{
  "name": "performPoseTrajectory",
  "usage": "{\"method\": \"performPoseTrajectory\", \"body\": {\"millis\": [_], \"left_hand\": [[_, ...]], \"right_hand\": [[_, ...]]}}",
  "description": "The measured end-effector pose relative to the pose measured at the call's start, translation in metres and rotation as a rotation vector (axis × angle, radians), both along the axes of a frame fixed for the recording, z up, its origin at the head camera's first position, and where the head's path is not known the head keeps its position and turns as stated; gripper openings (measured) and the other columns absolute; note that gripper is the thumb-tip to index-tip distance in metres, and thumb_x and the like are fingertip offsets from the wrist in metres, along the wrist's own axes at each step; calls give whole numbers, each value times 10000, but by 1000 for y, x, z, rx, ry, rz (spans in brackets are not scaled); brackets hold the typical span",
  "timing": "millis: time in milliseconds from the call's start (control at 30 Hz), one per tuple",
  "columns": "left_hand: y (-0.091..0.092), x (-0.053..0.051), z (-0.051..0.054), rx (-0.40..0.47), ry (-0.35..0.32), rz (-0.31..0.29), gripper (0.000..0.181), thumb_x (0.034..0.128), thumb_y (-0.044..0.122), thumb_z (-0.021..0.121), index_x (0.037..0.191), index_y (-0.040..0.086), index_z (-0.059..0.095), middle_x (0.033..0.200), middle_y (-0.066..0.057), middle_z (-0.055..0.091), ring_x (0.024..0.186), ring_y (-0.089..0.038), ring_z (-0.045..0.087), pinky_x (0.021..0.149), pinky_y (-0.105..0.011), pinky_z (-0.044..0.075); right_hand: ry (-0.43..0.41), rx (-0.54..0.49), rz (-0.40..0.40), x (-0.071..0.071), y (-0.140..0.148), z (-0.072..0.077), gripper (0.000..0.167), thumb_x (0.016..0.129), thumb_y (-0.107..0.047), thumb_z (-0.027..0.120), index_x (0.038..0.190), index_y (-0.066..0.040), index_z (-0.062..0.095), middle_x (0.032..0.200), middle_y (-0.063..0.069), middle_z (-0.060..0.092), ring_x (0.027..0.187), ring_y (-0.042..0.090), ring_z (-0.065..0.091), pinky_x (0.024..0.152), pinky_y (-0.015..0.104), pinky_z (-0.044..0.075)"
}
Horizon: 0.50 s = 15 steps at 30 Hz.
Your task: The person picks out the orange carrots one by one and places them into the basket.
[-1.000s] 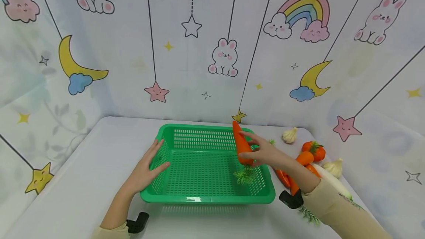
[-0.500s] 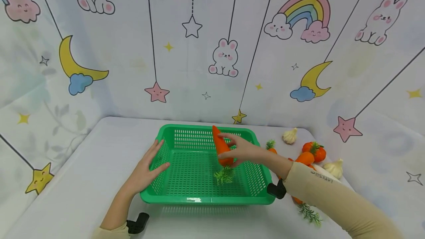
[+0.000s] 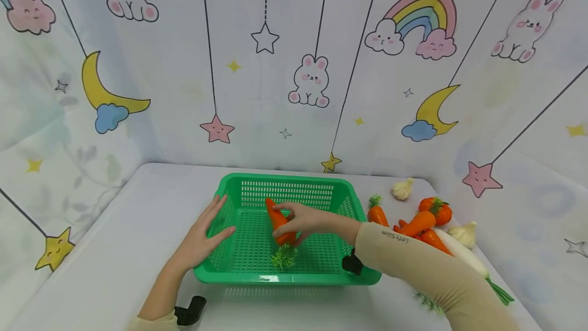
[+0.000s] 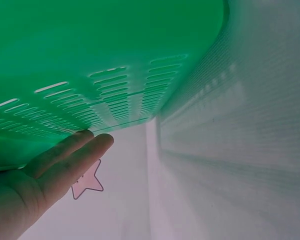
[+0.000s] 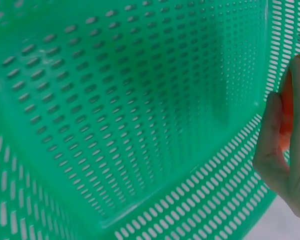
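My right hand (image 3: pixel 303 219) grips an orange carrot (image 3: pixel 277 222) inside the green plastic basket (image 3: pixel 294 278). The carrot's tip points to the back left, and its leafy green top hangs toward the front. In the right wrist view, thumb and fingers of the right hand (image 5: pixel 290 145) close around the carrot (image 5: pixel 287 115) at the right edge. My left hand (image 3: pixel 199 239) rests against the basket's left side with fingers straight. The left wrist view has that hand (image 4: pixel 55 175) by the outside of the slotted basket wall (image 4: pixel 110 85).
Right of the basket lie a small carrot (image 3: pixel 377 215), more orange vegetables (image 3: pixel 419 223), a tomato-like red one (image 3: pixel 442 212), a white radish (image 3: pixel 463 254) and two garlic bulbs (image 3: pixel 402 189). A patterned cloth (image 3: pixel 184 65) hangs behind the white table (image 3: pixel 151 203).
My right hand has carried the carrot leftward and lower, from above the basket's right side to inside its middle. The left hand has stayed at the basket's left side.
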<state>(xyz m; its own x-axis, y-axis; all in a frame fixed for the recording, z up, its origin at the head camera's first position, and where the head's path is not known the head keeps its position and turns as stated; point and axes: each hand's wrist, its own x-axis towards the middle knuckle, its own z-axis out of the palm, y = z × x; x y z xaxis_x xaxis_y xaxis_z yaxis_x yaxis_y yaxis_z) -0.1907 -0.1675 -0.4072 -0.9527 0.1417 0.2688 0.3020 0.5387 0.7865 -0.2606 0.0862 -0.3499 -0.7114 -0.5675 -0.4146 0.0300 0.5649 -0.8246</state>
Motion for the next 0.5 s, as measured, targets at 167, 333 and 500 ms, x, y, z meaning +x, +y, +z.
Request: {"method": "performPoseTrajectory", "body": {"millis": [167,333,500], "left_hand": [[-1,0,-2,1,-5,3,719,886,324,588,1468,141,210,1510,-169,96,1339,-434,114,927,-717,177],[-2,-1,-2,-1,1,-5,711,890,317,585,1469,150,207,1510,-167,94,1339,-434,116,926,-718,177],[-2,-1,-3,-9,1,-5,712,892,335,579,1465,123,215,1510,-168,98,1336,-440,120,918,-723,179]], "right_hand": [[-24,32,56,-3,-17,-7,708,802,-169,710,1404,-111,342,1162,151,477,849,247,601,648,443,541],[-36,55,69,-5,-34,-14,729,797,-170,716,1412,-105,330,1104,129,510,848,250,602,680,471,532],[-44,79,50,-5,-47,-19,710,791,-140,719,1399,-98,354,1064,118,512,833,257,602,662,460,536]]}}
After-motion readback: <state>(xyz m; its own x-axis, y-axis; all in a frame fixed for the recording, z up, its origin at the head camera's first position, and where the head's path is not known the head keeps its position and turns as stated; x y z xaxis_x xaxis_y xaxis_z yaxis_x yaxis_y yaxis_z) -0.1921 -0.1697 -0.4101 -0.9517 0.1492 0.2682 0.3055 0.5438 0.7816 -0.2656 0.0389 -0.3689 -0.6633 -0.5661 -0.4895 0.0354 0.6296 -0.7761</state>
